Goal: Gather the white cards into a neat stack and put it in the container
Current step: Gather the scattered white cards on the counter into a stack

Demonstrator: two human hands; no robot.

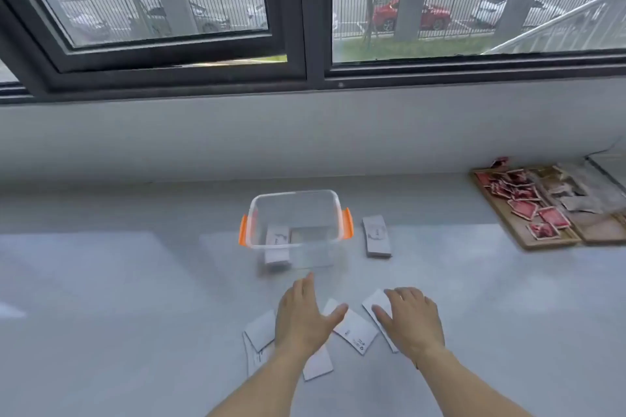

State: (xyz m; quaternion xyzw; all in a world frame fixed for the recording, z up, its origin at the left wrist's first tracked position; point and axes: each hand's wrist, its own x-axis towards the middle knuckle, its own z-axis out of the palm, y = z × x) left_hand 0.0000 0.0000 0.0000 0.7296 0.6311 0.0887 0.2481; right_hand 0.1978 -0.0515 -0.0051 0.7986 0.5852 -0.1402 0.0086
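both hands are down flat over the loose white cards (355,332) near the front edge of the grey table (135,281). left hand (305,318) has fingers spread, palm down, covering the middle of the scatter; thumb reaches out to the right & lies on one card w/ small print on it. right hand (411,322) is palm down too, fingers spread a little, resting on the top of a card that angles away to the left. neither hand is pinching or lifting anything, they just lie on the cards.

cards are fanned out messy, some overlapping: a couple stick out to the left of the left hand, one pokes out below the left wrist, one sits between the hands, one under the right hand.

clear container (294,227) w/ orange handles stands further back on the table, just beyond the left fingertips but not touching them. inside it, on the left side, is a small stack of white cards (277,240). just beside the container on its right lies another stack (376,236), neat, flat on the table.

far right there's a wooden tray (523,235) w/ red packets (523,198) & other pale bits, well apart from the hands. window (305,10) behind shows parked cars outside.
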